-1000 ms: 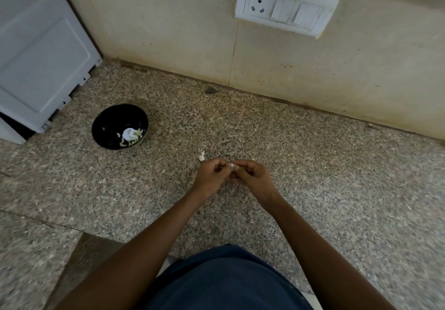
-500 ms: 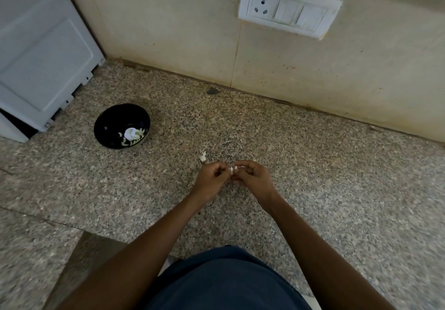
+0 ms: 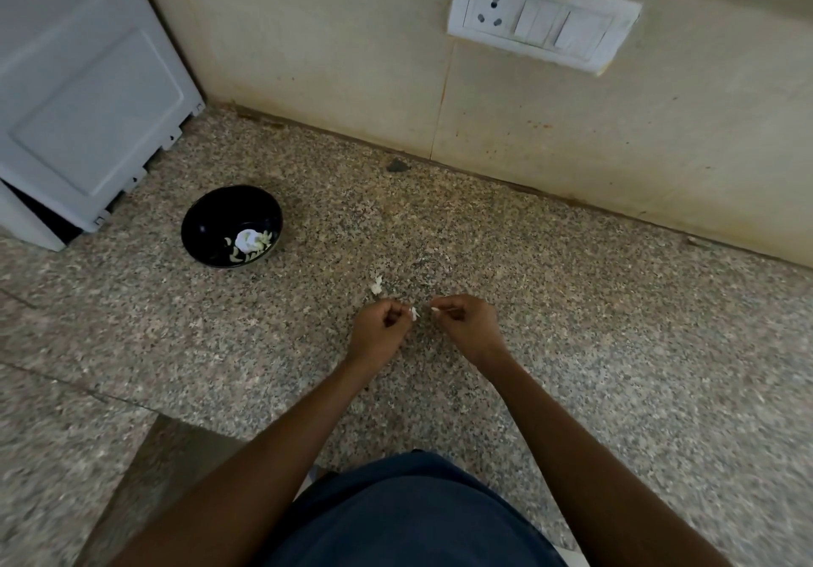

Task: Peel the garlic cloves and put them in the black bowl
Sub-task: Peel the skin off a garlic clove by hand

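The worktop (image 3: 572, 346) is speckled granite and runs from the near edge to a beige wall (image 3: 330, 38) on the far side. A grey-white appliance (image 3: 79, 95) stands at the far left, against the wall. A white switch plate (image 3: 543, 25) with one socket and several switches is mounted on the wall at the far right.

The black bowl (image 3: 206, 219) sits on the worktop to the left, just beside the near corner of the appliance and well apart from the hands. It contains several pale peeled garlic cloves (image 3: 248, 243), gathered at its right side.

The left hand (image 3: 380, 331) is in the centre of the worktop, fingers curled, pinching a small white garlic clove (image 3: 414, 313) at the fingertips. The right hand (image 3: 473, 324) is just to its right, a small gap apart, fingers curled, pinching a thin white scrap of garlic skin (image 3: 434, 310). Whether the scrap is fully detached from the clove cannot be determined.

A loose piece of peel (image 3: 376, 286) lies on the worktop just beyond the left hand.
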